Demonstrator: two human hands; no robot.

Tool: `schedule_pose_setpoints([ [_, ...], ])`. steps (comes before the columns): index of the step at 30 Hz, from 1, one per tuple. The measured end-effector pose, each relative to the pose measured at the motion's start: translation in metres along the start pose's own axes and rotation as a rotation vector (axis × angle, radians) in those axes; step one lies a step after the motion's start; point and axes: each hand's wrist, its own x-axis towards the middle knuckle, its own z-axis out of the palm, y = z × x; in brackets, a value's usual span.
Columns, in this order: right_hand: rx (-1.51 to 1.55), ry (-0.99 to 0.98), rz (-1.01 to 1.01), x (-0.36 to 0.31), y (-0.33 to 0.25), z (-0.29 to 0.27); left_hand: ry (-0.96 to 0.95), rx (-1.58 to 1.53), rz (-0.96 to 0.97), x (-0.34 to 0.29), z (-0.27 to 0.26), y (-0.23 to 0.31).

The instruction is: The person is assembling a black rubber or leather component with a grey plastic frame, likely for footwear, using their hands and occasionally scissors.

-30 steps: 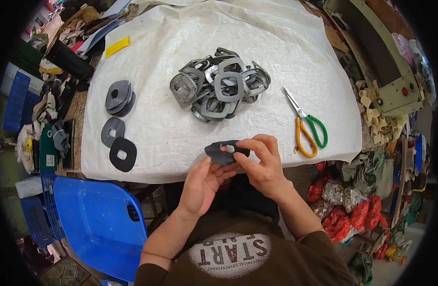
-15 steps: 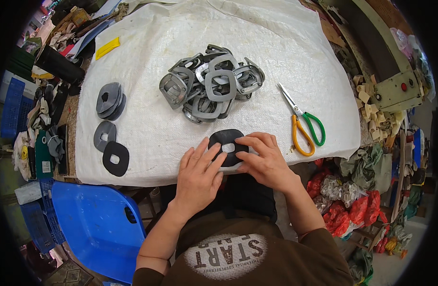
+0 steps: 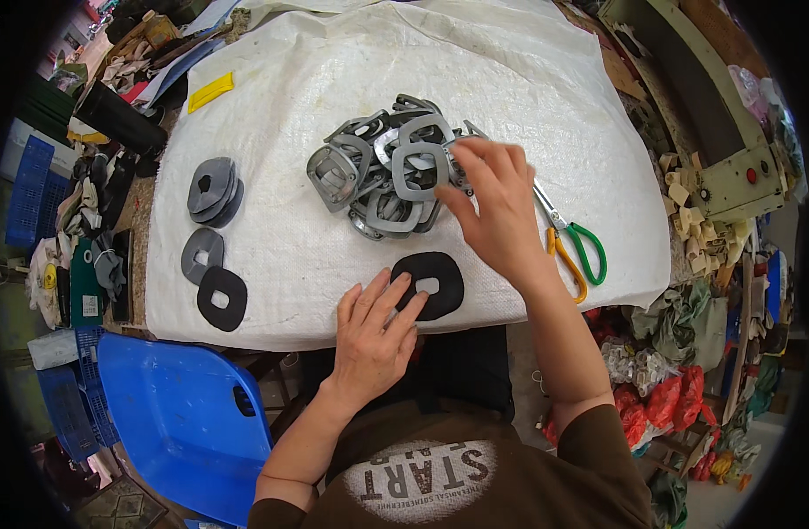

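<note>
A black rounded-square piece with a square hole [image 3: 450,284] lies flat near the table's front edge. My left hand [image 3: 375,331] rests palm down beside it, fingers spread, fingertips touching its left part. Further away sits a heap of grey square frames [image 3: 396,209], some with shiny metal parts. My right hand [image 3: 500,207] is over the right side of this heap, thumb and fingers apart, hiding part of it. Whether its fingertips touch a frame is hard to tell. Scissors [image 3: 587,253] with one orange and one green handle lie right of it, their blades partly covered by the hand.
A white woven sheet [image 3: 281,291] covers the table. On its left lie a stack of grey pieces with holes [image 3: 215,189], a grey piece [image 3: 198,253] and a black piece [image 3: 222,309]. A yellow strip [image 3: 211,93] lies beyond. A blue tub [image 3: 171,423] stands lower left.
My right hand has left the black piece and moved away from me to the frame heap. My left hand stays on the piece. The view has shifted slightly.
</note>
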Motion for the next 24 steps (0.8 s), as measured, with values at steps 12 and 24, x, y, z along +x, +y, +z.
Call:
schedule_pose_setpoints([
  [12, 0.0, 0.15, 0.026, 0.015, -0.009, 0.025, 0.388, 0.358, -0.348, -0.047, -0.063, -0.057],
  [24, 1.021, 0.175, 0.402, -0.026, -0.019, -0.004, 0.414, 0.289, -0.283, -0.059, -0.045, -0.061],
])
